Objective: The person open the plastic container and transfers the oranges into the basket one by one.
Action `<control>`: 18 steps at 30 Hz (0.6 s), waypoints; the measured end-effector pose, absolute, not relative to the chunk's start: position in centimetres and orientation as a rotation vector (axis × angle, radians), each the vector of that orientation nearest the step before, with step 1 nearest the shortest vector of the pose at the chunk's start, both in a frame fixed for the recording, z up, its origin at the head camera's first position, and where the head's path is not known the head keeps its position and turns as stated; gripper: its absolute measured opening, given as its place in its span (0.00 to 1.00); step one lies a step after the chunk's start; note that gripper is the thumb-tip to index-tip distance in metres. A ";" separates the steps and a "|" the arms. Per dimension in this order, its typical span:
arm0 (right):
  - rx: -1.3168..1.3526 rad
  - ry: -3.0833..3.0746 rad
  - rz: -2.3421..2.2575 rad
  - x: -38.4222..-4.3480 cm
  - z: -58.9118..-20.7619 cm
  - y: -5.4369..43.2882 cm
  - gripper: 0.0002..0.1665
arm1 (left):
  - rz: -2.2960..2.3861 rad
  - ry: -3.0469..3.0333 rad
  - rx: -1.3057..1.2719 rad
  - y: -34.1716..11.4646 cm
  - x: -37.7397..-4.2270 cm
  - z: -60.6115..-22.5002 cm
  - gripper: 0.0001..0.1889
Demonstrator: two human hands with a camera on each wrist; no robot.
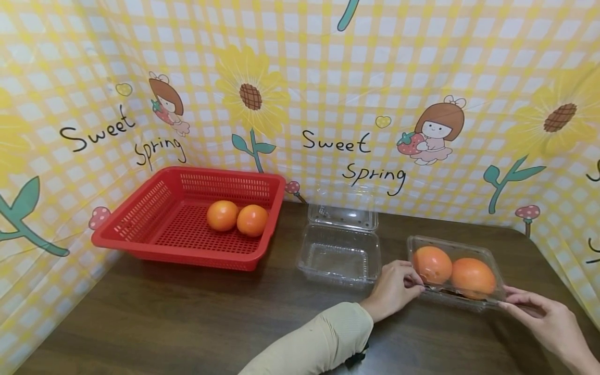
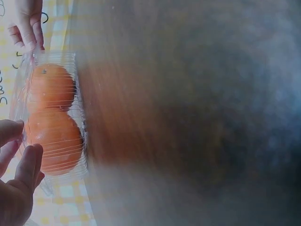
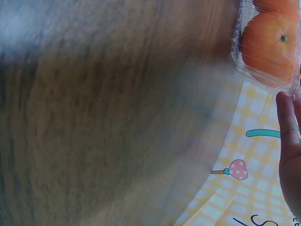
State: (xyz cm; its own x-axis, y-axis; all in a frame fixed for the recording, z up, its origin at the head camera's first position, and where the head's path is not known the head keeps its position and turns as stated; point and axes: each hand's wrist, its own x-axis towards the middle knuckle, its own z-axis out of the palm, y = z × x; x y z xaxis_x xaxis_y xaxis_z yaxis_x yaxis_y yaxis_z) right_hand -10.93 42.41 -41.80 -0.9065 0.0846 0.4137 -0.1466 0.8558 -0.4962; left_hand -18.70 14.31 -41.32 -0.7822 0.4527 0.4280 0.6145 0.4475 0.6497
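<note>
A clear plastic clamshell box with two oranges inside stands at the table's right, its lid down over them. My left hand pinches the rim at the box's front left corner. At the right end, my right hand holds the corner between thumb and fingers. In the left wrist view, the left fingers are at the lid edge beside the nearer orange. The right wrist view shows a finger against the box's end, with the rest of that hand partly cut off.
Another clear clamshell box stands open left of the filled one, its lid tilted back against the patterned cloth. Further left, a red plastic basket holds two oranges. The brown table extends in front.
</note>
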 end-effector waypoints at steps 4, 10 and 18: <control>0.102 -2.593 0.781 -11.1 -42.5 43.2 0.09 | -1.162 -2.511 -0.933 14.3 -18.8 -41.2 0.02; 0.092 -2.586 0.757 -11.6 -43.4 43.7 0.08 | -1.115 -2.524 -0.967 14.2 -19.0 -41.0 0.02; 0.117 -2.570 0.782 -11.0 -41.9 42.2 0.08 | -1.061 -2.561 -1.008 14.5 -19.1 -40.7 0.02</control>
State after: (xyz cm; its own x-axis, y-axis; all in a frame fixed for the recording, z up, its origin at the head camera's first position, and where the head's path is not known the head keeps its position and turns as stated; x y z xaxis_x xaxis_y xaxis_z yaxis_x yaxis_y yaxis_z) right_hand -11.04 42.24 -41.95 -0.8955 0.0481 0.4424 -0.2066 0.8357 -0.5089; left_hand -19.06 14.53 -40.68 -0.7502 0.5196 0.4089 0.6565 0.5121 0.5538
